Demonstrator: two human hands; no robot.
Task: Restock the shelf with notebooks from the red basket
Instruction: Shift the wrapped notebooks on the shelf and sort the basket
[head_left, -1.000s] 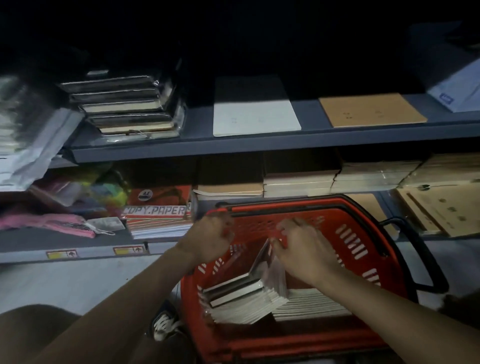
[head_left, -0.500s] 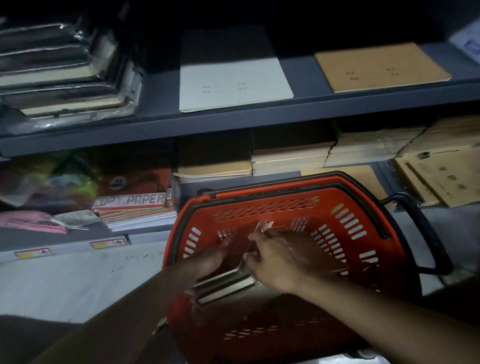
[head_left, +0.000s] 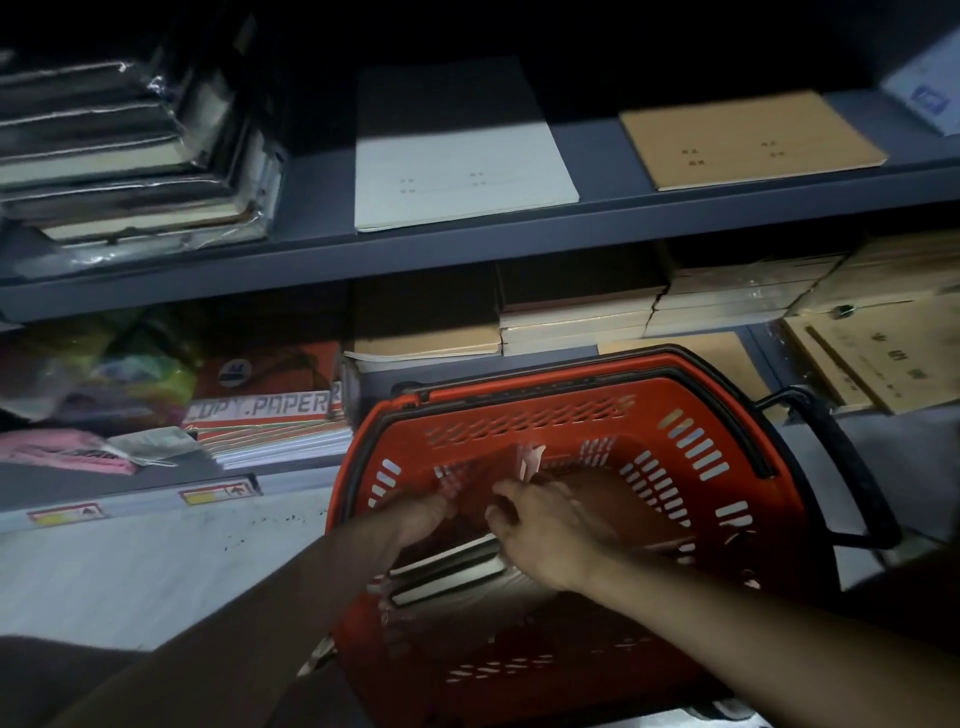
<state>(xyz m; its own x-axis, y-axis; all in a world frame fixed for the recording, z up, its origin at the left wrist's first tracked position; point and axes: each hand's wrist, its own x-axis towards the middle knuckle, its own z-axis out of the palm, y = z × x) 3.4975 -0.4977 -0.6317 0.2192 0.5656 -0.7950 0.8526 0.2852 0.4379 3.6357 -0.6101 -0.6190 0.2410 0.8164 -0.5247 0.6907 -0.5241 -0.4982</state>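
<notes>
Dark-covered notebooks (head_left: 447, 569) with pale page edges lie stacked in the red basket (head_left: 691, 447). Left hand (head_left: 415, 519) grips at nine o'clock, right hand (head_left: 545, 535) clasps at three.

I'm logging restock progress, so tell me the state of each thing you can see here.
red basket: tilted toward the shelf, notebooks inside.
notebooks: stacked in the basket, not yet lifted out.
left hand: inside the basket, on the stack; grip unclear.
right hand: inside the basket, on the stack; grip unclear.
white pad: flat on the upper shelf.
brown pad: flat on the upper shelf.
</notes>
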